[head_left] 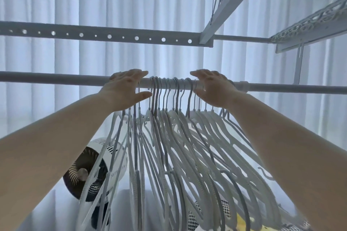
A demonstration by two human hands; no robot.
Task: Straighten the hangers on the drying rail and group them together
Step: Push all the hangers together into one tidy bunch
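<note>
Several white hangers (180, 137) hang in a tight bunch from the near drying rail (56, 78), their hooks crowded together at mid-rail. My left hand (125, 88) rests over the rail at the bunch's left end, fingers on top and thumb below, against the outermost hooks. At the right end my right hand (212, 88) does the same, and some hooks are hidden behind it. Both hands bracket the bunch. The hanger bodies fan downward, several tilted.
Two more perforated rails (93, 33) run above and behind. A lattice shelf (308, 26) sticks out at the upper right. A round fan (90, 170) sits below left behind the hangers. Patterned cloth (193, 219) lies at the bottom. White curtains fill the background.
</note>
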